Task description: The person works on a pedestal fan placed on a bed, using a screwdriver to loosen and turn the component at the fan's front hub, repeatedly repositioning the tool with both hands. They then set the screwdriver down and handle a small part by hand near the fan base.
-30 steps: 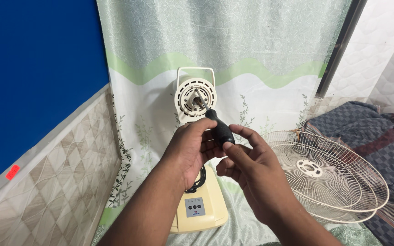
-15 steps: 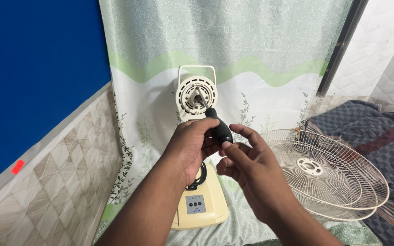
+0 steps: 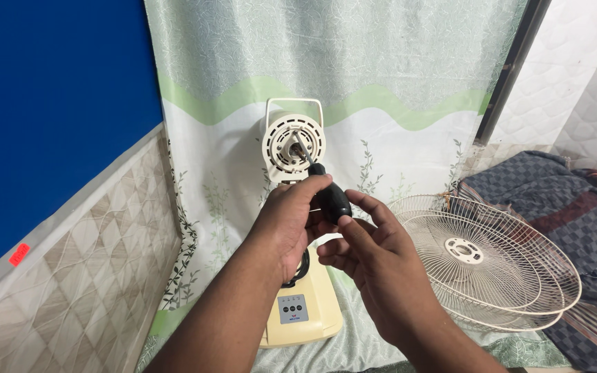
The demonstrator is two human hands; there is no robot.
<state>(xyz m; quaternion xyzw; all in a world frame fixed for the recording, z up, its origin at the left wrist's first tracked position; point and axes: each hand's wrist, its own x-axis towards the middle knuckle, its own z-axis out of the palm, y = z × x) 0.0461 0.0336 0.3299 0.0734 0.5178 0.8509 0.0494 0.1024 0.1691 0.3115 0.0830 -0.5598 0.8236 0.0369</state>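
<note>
A cream table fan without its grilles stands in front of me, its round motor housing (image 3: 294, 144) facing me and its base (image 3: 303, 314) with a small button panel below. A screwdriver with a black handle (image 3: 330, 197) has its metal tip set at the centre of the motor housing. My left hand (image 3: 286, 224) wraps around the lower part of the handle from the left. My right hand (image 3: 371, 266) touches the handle's end with its fingertips from the right.
Two cream wire fan grilles (image 3: 492, 266) lie stacked on the floor cloth to the right. A dark checked blanket (image 3: 568, 207) lies behind them. A green and white curtain (image 3: 354, 76) hangs behind the fan. A tiled wall (image 3: 70, 276) runs along the left.
The screwdriver has tilted up so its shaft now reaches the centre of the motor housing. Both hands stay on the handle, and the view has shifted slightly.
</note>
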